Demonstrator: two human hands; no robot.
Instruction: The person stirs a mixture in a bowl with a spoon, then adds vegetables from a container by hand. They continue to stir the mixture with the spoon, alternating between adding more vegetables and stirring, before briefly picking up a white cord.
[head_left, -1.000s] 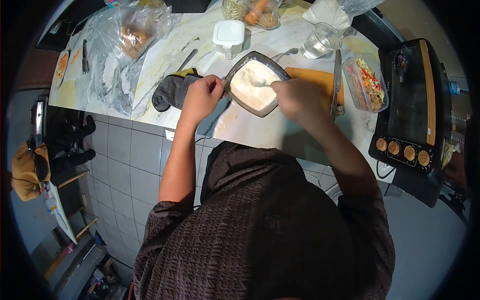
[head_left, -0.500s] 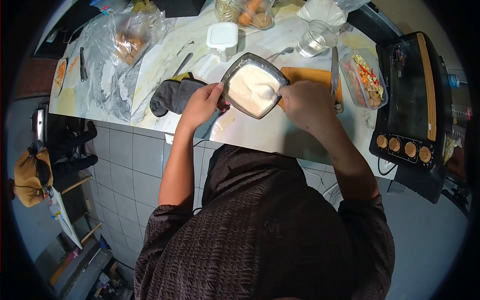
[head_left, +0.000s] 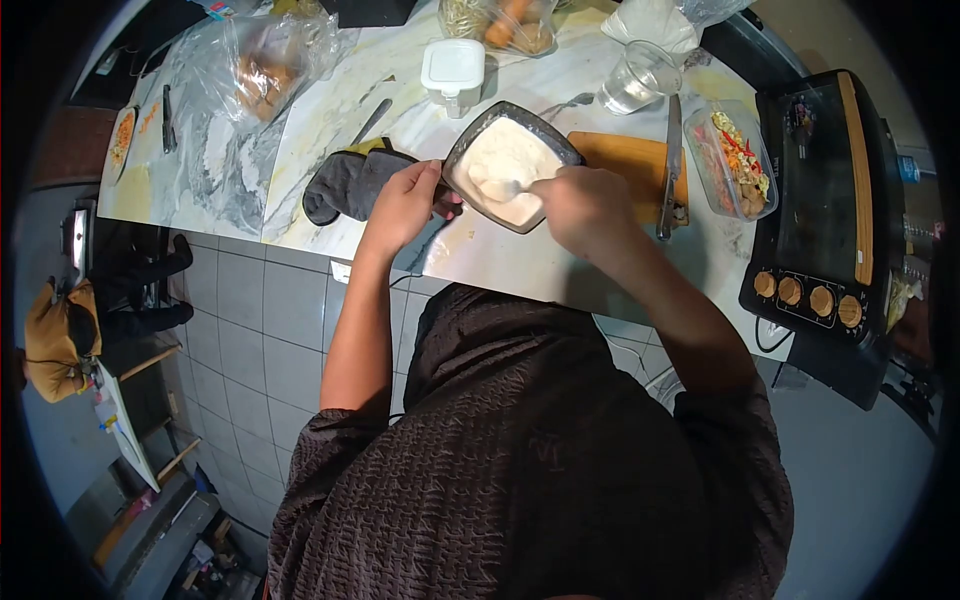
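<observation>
A dark, square bowl (head_left: 470, 138) holds a pale, creamy batter (head_left: 512, 152). My left hand (head_left: 404, 204) is closed on the bowl's left edge, thumb on the rim and fingers partly hidden underneath. From the right, my right hand (head_left: 584, 208) reaches over the bowl, its fingers wrapped round a spoon (head_left: 516, 187). The spoon's head is in the batter, and most of its handle is covered by my hand. Beside my left hand lies a grey oven mitt (head_left: 345, 186).
To the right are a wooden cutting board (head_left: 625, 165), a knife (head_left: 672, 165), a plastic container of chopped vegetables (head_left: 735, 165) and a black toaster oven (head_left: 820, 200). Behind the bowl stand a white lidded tub (head_left: 452, 68) and a clear cup (head_left: 638, 80). Another person (head_left: 62, 340) is at far left.
My right hand has moved left over the bowl, carrying the spoon through the batter toward the near side. The left hand stays on the bowl's edge.
</observation>
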